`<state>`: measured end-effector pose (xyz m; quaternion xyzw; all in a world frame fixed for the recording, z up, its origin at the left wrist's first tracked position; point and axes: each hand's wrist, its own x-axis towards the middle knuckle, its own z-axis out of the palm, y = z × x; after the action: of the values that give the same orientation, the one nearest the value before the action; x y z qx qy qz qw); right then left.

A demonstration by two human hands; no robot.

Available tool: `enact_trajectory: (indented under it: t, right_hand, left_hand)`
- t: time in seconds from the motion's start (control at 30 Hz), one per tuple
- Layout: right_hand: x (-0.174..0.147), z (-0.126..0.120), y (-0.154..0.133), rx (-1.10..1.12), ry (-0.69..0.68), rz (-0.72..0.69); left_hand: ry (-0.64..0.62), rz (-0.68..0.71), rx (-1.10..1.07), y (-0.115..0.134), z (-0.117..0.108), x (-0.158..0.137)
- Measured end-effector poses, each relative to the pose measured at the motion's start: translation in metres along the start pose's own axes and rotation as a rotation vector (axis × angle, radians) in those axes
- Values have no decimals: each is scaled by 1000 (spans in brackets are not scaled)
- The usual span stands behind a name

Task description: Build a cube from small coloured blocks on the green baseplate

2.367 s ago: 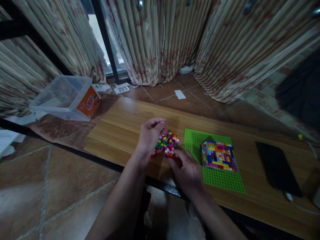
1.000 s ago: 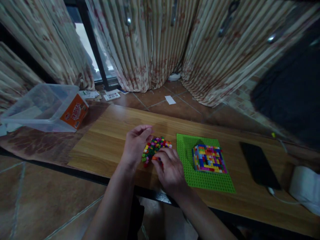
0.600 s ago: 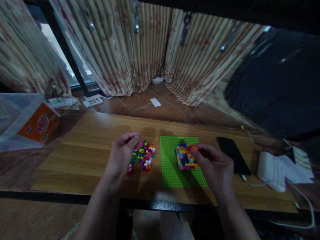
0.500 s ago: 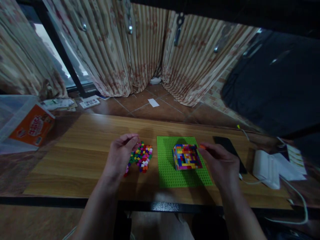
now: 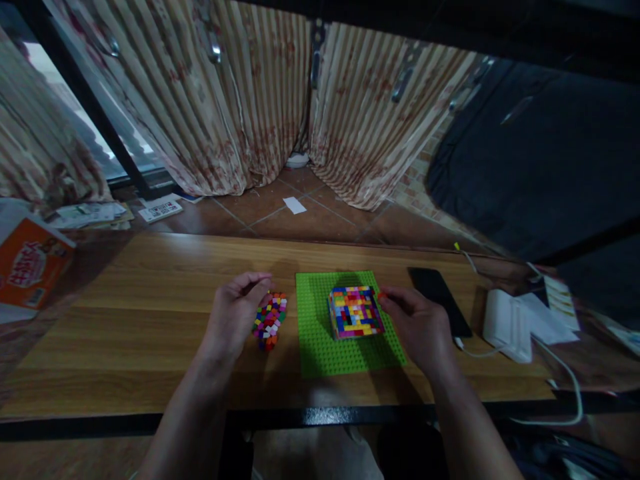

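Observation:
A hollow block of many-coloured toy bricks stands on a green studded baseplate. At the block's right edge, my right hand pinches a small orange-red brick; whether that brick touches the block I cannot tell. To the left of the baseplate lies a pile of loose small bricks in mixed colours. My left hand is over the pile's left side, thumb and fingertips pressed together. Anything between those fingertips is too small to make out, and part of the pile is hidden behind the hand.
A black phone lies right of the baseplate, with a white device and its cable beyond. An orange and white box sits at the far left. The wooden table ends at a dark front edge. Striped curtains hang behind.
The view has turned, so table and objects sit further left in the picture. My left hand covers more of the pile. My right hand keeps its brick by the block's edge.

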<state>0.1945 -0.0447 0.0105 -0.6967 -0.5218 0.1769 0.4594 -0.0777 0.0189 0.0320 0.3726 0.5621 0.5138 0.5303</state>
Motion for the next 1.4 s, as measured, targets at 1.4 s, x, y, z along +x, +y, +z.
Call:
enact_trajectory:
  t: [1.4]
  right_hand:
    - [6, 29, 1, 742, -59, 487]
  left_hand:
    - [-20, 17, 51, -2, -3, 3]
